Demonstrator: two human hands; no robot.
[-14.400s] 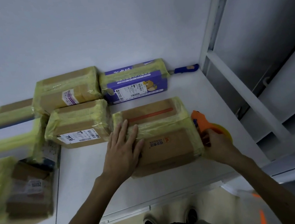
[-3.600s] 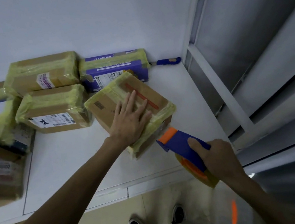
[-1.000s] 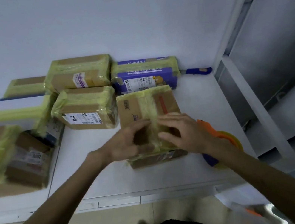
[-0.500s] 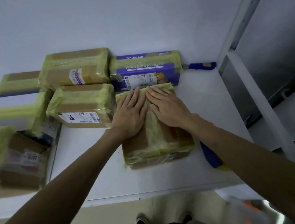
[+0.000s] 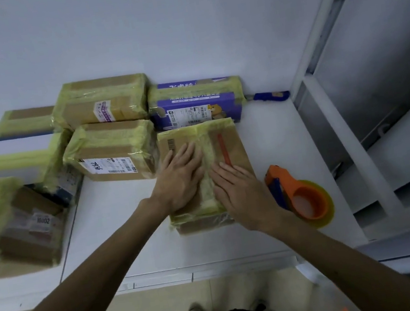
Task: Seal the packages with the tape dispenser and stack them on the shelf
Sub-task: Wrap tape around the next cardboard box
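Both hands flat, fingers straight, pressing the yellow tape strip on the cardboard package (image 5: 232,147) mid-frame: left hand (image 5: 180,178), right hand (image 5: 240,193). Tape dispenser (image 5: 301,196) lies free just right. Blurry taped boxes (image 5: 112,149) at left, probably sealed.

we've got a white table (image 5: 138,249): taped packages (image 5: 113,155) clustered left, purple box (image 5: 197,102) at back wall, centre package (image 5: 235,147) just in front, tape dispenser (image 5: 301,196) near its right.
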